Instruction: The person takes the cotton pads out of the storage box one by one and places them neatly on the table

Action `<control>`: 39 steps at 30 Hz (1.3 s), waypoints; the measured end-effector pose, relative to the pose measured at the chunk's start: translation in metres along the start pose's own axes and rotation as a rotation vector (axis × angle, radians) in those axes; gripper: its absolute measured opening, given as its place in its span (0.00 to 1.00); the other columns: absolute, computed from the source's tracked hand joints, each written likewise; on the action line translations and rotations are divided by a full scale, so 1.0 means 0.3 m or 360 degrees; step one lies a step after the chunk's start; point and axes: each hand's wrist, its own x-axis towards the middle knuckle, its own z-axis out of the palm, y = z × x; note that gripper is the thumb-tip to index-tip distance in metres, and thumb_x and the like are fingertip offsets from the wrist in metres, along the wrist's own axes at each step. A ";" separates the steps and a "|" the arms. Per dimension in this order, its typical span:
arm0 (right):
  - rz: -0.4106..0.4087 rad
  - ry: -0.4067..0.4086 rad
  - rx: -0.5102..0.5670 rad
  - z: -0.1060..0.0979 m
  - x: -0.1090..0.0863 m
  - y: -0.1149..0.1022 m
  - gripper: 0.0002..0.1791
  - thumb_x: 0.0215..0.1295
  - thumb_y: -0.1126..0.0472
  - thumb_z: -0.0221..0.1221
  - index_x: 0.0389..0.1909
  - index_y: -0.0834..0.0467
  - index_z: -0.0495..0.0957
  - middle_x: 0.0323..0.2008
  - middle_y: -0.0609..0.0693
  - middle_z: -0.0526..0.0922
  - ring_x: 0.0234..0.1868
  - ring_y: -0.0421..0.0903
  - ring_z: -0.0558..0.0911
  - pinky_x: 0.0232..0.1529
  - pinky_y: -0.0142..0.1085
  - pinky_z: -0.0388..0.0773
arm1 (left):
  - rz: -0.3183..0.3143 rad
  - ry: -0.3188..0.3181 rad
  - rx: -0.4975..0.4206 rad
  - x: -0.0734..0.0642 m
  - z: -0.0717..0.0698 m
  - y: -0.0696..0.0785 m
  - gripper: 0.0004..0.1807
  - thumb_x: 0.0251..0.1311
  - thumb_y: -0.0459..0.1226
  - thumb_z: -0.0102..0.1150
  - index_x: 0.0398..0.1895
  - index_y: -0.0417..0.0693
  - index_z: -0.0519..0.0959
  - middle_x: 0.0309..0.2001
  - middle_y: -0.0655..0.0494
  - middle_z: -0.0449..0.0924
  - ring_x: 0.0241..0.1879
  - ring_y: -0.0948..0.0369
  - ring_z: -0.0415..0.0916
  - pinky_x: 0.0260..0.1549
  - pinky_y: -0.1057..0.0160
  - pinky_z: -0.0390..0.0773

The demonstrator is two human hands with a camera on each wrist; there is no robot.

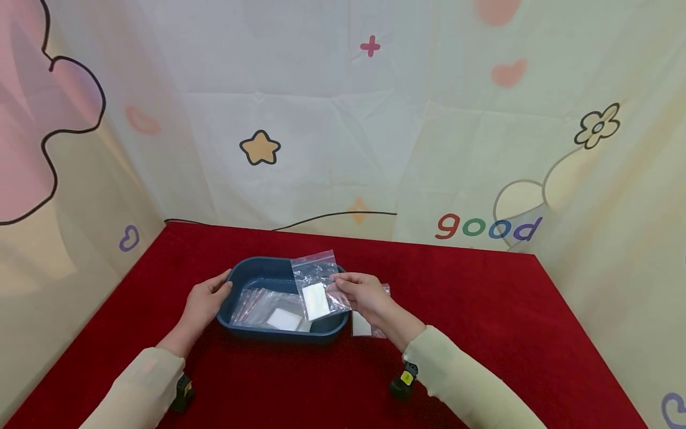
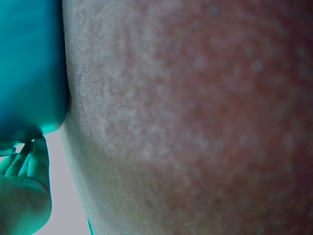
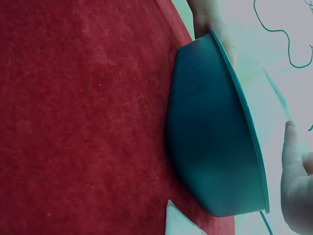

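My right hand point(image 1: 367, 296) pinches a clear zip bag point(image 1: 317, 271) by its right side, above the right part of a blue plastic basin point(image 1: 268, 335). Inside that bag lies a flat white square piece point(image 1: 316, 301). With the thumb over the rim, my left hand point(image 1: 202, 302) grips the basin's left end; in the left wrist view its fingers point(image 2: 38, 161) touch the outer wall. Several clear zip bags point(image 1: 256, 305) lie in the basin, with a white block point(image 1: 284, 320) among them. The right wrist view shows the basin's side point(image 3: 210, 132) and the right hand beside it.
Another zip bag with a white piece point(image 1: 361, 325) lies on the red cloth just right of the basin, partly behind the right forearm. The red-covered table point(image 1: 471, 333) ends at a printed fabric backdrop point(image 1: 343, 149) behind and on both sides.
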 end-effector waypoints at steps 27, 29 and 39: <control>0.0032 0.0031 0.0302 -0.146 -0.072 0.107 0.18 0.78 0.65 0.52 0.63 0.67 0.76 0.33 0.42 0.89 0.34 0.34 0.87 0.39 0.28 0.87 | -0.0010 0.0016 -0.0016 0.000 0.003 0.006 0.29 0.78 0.40 0.46 0.78 0.40 0.60 0.75 0.34 0.63 0.74 0.38 0.63 0.72 0.40 0.68; 0.0018 0.0011 0.0321 -0.161 -0.073 0.121 0.16 0.78 0.66 0.50 0.61 0.66 0.77 0.32 0.41 0.88 0.34 0.34 0.86 0.39 0.28 0.87 | -0.0006 0.0009 -0.0012 0.001 0.003 0.006 0.29 0.78 0.40 0.46 0.78 0.40 0.60 0.75 0.33 0.62 0.75 0.38 0.63 0.72 0.40 0.68; 0.0024 -0.0036 0.0362 -0.222 -0.092 0.157 0.14 0.79 0.67 0.47 0.54 0.59 0.80 0.32 0.39 0.87 0.35 0.32 0.83 0.39 0.26 0.84 | -0.0016 -0.0004 -0.0018 0.002 -0.001 0.000 0.29 0.79 0.41 0.45 0.79 0.41 0.59 0.75 0.34 0.62 0.75 0.38 0.62 0.73 0.39 0.67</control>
